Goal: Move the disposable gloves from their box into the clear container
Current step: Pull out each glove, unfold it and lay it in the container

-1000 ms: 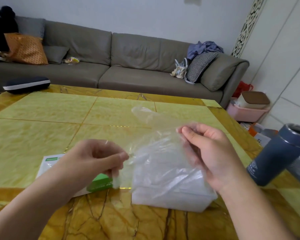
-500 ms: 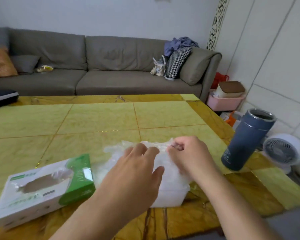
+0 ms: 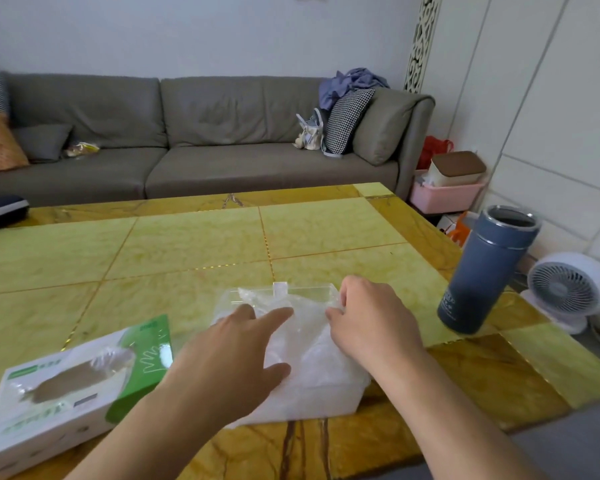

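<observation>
On the yellow desk (image 3: 194, 247), just in front of the person, the clear container (image 3: 312, 393) is sitting with a heap of thin plastic gloves (image 3: 302, 323) bulging above its rim. A second ago those gloves were being held up in the air between both hands; now they are lying in the container, and both hands are working on top of the pile. The left hand (image 3: 229, 362) is pressing down with its fingers spread and fairly straight, so its grip is open and holding nothing. The right hand (image 3: 368, 323) is curling its fingertips into the gloves at the far right corner, pinching and tucking them in. The glove box (image 3: 66, 389) is lying just to the left, with some gloves showing through its opening, so more seem to be waiting.
</observation>
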Demonstrator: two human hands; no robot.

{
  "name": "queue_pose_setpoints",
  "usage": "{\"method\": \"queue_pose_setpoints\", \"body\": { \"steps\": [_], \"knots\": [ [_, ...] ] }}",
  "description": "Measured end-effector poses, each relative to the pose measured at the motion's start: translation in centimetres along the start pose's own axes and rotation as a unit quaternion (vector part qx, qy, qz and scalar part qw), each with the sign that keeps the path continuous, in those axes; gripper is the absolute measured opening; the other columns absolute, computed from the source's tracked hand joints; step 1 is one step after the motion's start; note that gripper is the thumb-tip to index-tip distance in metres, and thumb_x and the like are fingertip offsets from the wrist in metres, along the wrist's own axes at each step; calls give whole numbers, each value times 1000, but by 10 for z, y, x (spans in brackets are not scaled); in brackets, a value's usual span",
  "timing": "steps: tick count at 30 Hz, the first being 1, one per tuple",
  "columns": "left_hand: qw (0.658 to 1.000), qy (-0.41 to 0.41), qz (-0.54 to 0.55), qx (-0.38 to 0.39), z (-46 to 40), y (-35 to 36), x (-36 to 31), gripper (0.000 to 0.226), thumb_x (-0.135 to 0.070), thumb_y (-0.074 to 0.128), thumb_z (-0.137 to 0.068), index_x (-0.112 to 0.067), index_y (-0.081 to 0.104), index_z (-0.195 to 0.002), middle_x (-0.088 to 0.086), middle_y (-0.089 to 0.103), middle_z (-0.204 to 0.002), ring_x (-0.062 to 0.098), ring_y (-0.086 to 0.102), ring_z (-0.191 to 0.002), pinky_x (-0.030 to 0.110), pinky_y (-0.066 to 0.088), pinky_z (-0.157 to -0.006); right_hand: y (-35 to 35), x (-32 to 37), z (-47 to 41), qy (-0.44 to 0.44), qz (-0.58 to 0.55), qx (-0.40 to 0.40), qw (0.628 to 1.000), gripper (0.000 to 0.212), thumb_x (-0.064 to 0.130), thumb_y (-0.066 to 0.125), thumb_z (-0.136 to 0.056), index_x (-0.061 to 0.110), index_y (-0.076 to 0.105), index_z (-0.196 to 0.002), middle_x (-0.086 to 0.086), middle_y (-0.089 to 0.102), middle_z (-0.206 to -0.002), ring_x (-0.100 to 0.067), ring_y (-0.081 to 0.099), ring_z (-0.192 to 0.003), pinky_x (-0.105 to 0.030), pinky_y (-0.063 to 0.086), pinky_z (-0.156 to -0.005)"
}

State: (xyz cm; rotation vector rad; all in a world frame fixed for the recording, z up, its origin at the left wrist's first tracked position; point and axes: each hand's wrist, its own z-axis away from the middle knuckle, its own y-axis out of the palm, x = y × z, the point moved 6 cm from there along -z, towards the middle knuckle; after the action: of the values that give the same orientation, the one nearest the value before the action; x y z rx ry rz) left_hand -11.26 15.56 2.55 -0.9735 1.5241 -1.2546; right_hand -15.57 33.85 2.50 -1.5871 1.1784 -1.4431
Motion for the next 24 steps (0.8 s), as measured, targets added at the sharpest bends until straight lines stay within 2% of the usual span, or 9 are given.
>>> {"method": "queue_pose_setpoints", "body": {
  "steps": [2, 4, 8, 13, 16, 18, 20, 21, 24],
  "knots": [
    [1000, 2, -7, -14, 2, -1, 0, 64, -63, 51, -97, -54, 21, -153, -17, 49, -124, 7, 59, -106, 26, 55, -79, 0, 0, 1, 0, 2, -3, 1000, 24, 40, 67, -99, 21, 54, -92, 3, 59, -83, -21, 62, -70, -34, 48, -55],
    [1000, -3, -9, -17, 5, 0, 1, 54, -62, 46, -100, -51, 32, -151, -19, 50, -124, 6, 59, -104, 23, 52, -76, -1, 1, 2, -3, 9, -8, 1000, 25, 41, 72, -96, 23, 55, -93, 4, 58, -86, -21, 62, -73, -36, 53, -59],
    [1000, -22, -14, 8, 6, 6, 6, 51, -63, 36, -101, -48, 36, -149, -18, 53, -123, 8, 60, -108, 27, 53, -81, 0, 5, 6, -2, 23, -2, 1000, 30, 38, 77, -93, 24, 56, -108, 4, 54, -104, -18, 62, -83, -34, 57, -68],
    [996, -40, -19, 80, -5, 21, 10, 44, -65, 37, -98, -42, 49, -134, -12, 58, -119, 15, 61, -111, 33, 52, -86, 3, 9, 6, 13, 40, 13, 999, 45, 20, 78, -91, 19, 51, -126, -1, 53, -114, -20, 60, -91, -30, 52, -67],
    [992, -49, 0, 117, -11, 27, 12, 46, -65, 43, -95, -42, 51, -134, -10, 58, -126, 16, 60, -117, 36, 51, -93, -3, 23, 10, -54, 38, 7, 998, 54, 7, 77, -88, 20, 46, -130, 2, 48, -120, -17, 54, -101, -24, 50, -73],
    [990, -52, 11, 128, -15, 28, 13, 45, -64, 47, -95, -43, 51, -134, -10, 58, -129, 15, 59, -119, 36, 51, -94, -7, 40, 16, -130, 26, 28, 991, 44, 3, 72, -89, 25, 47, -118, 10, 43, -115, -10, 49, -98, -20, 46, -71],
    [990, -47, 15, 131, -17, 28, 13, 42, -60, 51, -95, -44, 52, -134, -10, 60, -130, 14, 60, -117, 35, 52, -92, -4, 52, 23, -169, 14, 84, 982, 27, 12, 68, -96, 28, 53, -112, 15, 44, -113, -7, 51, -97, -25, 50, -77],
    [990, -45, 20, 132, -18, 27, 14, 40, -58, 52, -96, -45, 53, -134, -10, 61, -129, 13, 61, -112, 33, 52, -88, 0, 55, 26, -181, 20, 116, 976, 22, 21, 67, -99, 28, 56, -117, 16, 47, -119, -8, 53, -104, -30, 53, -85],
    [989, -47, 55, 132, -17, 20, 18, 38, -45, 60, -99, -45, 53, -137, -11, 61, -128, 11, 64, -99, 30, 54, -83, 15, 50, 29, -168, 60, 193, 965, 47, 40, 69, -98, 27, 54, -141, 10, 50, -143, -18, 51, -130, -40, 50, -104]
  ]
}}
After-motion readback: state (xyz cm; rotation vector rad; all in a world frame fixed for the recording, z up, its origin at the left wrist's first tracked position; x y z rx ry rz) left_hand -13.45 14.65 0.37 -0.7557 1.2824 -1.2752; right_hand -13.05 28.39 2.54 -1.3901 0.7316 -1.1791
